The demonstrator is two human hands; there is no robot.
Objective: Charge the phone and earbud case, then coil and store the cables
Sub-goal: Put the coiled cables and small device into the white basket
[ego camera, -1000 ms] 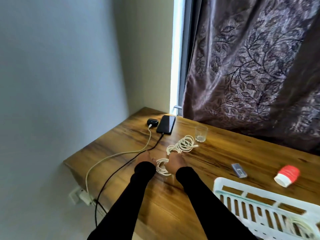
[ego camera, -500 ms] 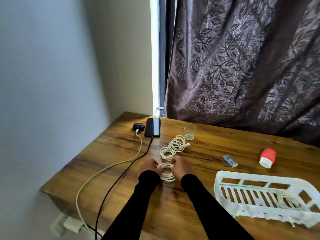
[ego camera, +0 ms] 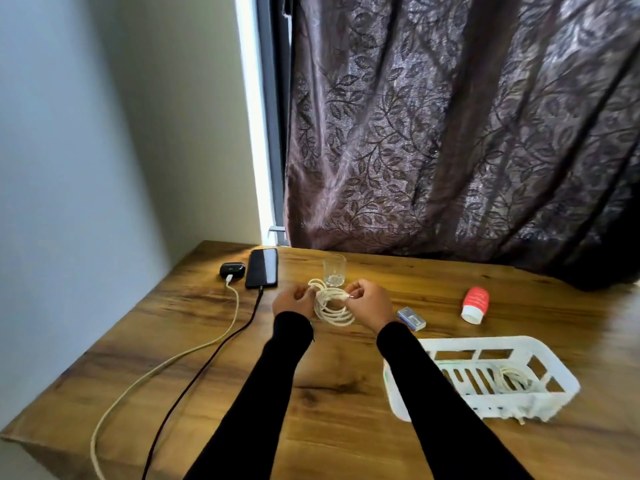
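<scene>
A coil of white cable (ego camera: 330, 308) hangs between my hands just above the wooden table (ego camera: 346, 427). My left hand (ego camera: 293, 301) pinches its left side and my right hand (ego camera: 369, 303) pinches its right side. At the far left a black phone (ego camera: 262, 267) lies flat with a black cable (ego camera: 207, 355) plugged in. Beside it sits a black earbud case (ego camera: 232, 270) with a white cable (ego camera: 173, 362) plugged in. Both cables run off the table's front left edge.
A white slotted basket (ego camera: 540, 396) at the right holds another coiled white cable (ego camera: 512, 377). A clear glass (ego camera: 334, 270) stands just behind my hands. A small blue-grey object (ego camera: 411, 318) and a red-and-white container (ego camera: 475, 304) lie to the right. A dark curtain (ego camera: 450, 126) hangs behind.
The loose white loops on the table have been gathered into one coil, which both hands have lifted off the surface. The view has shifted right and down.
</scene>
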